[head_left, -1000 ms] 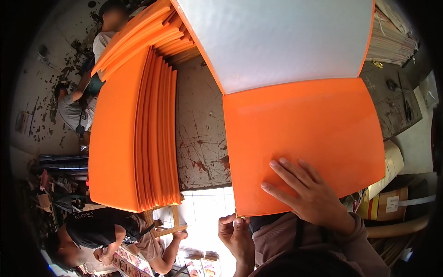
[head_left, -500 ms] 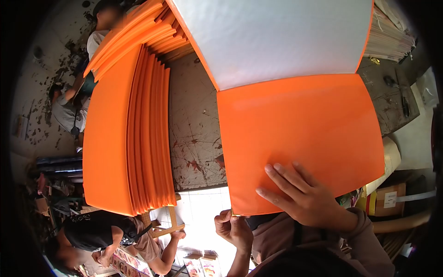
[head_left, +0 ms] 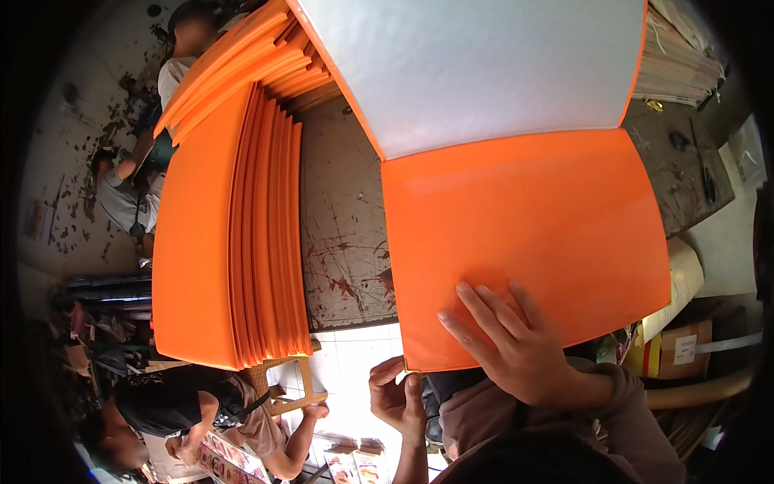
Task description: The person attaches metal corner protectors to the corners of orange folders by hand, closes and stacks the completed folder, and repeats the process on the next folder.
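Observation:
An orange folder cover (head_left: 524, 218) lies at the table's near edge. Its other half (head_left: 492, 73), pale grey-white inside with an orange border, stretches away beyond the fold. At the cover's near left corner shows a small gold-coloured metal corner piece (head_left: 409, 372). My left hand (head_left: 395, 395) has thumb and curled forefinger on either side of this piece, pinching at the corner. My right hand (head_left: 516, 343) rests on the orange surface near its front edge, fingers stretched out and holding nothing.
Stacked orange covers (head_left: 201, 234) stand to the left, with more (head_left: 242, 60) piled behind. The worn dark table (head_left: 343, 218) shows between. Right of the cover lie dark tools (head_left: 705, 173) and a cardboard box (head_left: 685, 347). A seated person (head_left: 169, 403) works at lower left; other people are farther back.
My left hand has shifted slightly left and down, exposing more of the metal corner piece. My right hand has slid a little left across the cover.

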### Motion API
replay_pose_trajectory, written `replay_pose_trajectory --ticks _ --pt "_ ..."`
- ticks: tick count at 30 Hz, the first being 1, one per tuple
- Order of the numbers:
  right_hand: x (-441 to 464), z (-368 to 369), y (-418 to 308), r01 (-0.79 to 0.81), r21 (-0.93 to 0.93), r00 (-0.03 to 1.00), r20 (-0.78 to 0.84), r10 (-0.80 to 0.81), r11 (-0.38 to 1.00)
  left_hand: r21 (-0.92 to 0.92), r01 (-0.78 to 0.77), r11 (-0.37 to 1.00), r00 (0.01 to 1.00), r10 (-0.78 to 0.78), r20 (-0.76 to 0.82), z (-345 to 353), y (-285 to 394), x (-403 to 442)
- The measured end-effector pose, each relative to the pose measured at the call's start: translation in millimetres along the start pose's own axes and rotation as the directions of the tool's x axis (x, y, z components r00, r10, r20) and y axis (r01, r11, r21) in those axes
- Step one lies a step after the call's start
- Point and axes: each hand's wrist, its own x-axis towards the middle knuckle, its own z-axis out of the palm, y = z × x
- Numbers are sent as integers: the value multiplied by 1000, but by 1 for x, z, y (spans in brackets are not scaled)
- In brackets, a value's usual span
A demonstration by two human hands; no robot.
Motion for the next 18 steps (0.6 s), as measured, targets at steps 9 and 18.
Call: replay_pose_trajectory --ticks 9,18 --pt "12 8 -15 -143 -10 989 -33 142 990 397 -39 917 996 68 -58 5 23 3" --pt "16 12 -20 -109 -120 992 -74 100 987 506 -112 855 988 151 -35 4 18 0"
